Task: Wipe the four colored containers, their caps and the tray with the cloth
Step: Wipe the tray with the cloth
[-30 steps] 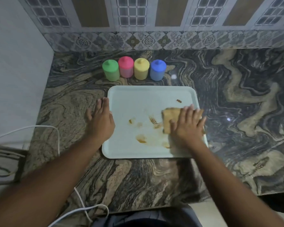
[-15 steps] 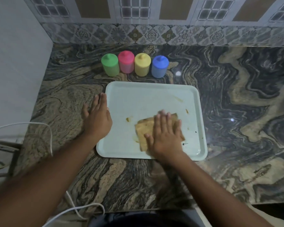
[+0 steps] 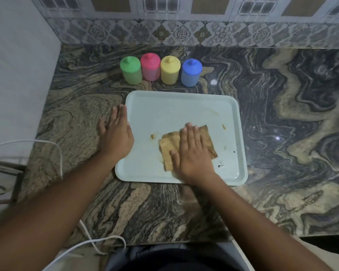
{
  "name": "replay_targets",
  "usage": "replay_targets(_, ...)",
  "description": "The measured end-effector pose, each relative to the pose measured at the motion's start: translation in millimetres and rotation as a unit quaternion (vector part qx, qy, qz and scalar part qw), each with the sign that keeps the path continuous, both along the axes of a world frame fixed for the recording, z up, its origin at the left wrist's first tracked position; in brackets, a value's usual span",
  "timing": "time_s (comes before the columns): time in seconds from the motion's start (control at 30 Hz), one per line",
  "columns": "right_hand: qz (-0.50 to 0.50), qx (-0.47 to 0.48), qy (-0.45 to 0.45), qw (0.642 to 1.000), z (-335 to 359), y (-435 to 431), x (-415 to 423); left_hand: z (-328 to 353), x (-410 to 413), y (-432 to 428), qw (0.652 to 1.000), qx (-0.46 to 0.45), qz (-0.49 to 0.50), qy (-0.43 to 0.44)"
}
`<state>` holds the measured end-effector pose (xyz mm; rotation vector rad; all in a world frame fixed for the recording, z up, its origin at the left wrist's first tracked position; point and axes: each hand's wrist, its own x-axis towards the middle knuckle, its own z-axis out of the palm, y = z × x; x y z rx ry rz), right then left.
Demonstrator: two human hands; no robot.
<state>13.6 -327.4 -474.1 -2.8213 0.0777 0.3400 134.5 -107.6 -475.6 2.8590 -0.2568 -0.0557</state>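
While smears (image 3: 153,136) dot the tray (image 3: 164,114), wiping is unfinished.
Right hand (image 3: 194,153) flat on cloth (image 3: 206,138); left hand (image 3: 115,133) flat against the tray edge; four colored containers (image 3: 170,70), upper centre: wiped or not, cannot tell.

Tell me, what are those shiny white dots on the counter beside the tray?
In the head view they are glare, probably a light above bouncing off the polished counter right of the tray; the head view is also dim overall and slightly soft.

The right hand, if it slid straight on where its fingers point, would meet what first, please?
The right hand would cross the tray and meet its far rim first; beyond stand the yellow container and blue container, though which it would reach is unclear.
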Motion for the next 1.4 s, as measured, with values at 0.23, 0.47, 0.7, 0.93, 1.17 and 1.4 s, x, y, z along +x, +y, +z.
replay_targets(0.23, -0.179, -0.03, -0.008, 0.983, 2.9, -53.0, 75.8, 0.7, -0.5, 0.4, 1.0, -0.003, -0.002, 0.0)
replay_targets(0.47, 0.056, 0.032, 0.007, 0.998, 2.5, 30.4, 8.9, -1.7, 1.5, 1.6, 1.0, -0.006, 0.001, -0.001)
replay_targets(0.7, -0.15, -0.026, -0.001, 0.988, 7.3, -71.2, 47.9, -4.5, 1.5, 3.3, 1.0, -0.012, 0.0, -0.004)
replay_targets(0.93, 0.035, 0.046, 0.003, 0.998, 4.3, 64.3, 44.9, -3.3, 2.4, 1.9, 1.0, -0.025, 0.009, -0.003)
replay_targets(1.17, -0.064, -0.022, 0.057, 0.996, 10.8, -62.8, -37.1, -1.4, 1.4, 3.3, 1.0, -0.022, 0.002, -0.008)
replay_targets(1.4, -0.132, -0.017, 0.021, 0.991, 7.7, -33.0, 62.2, -4.3, 2.8, 4.1, 0.999, -0.034, 0.001, -0.009)
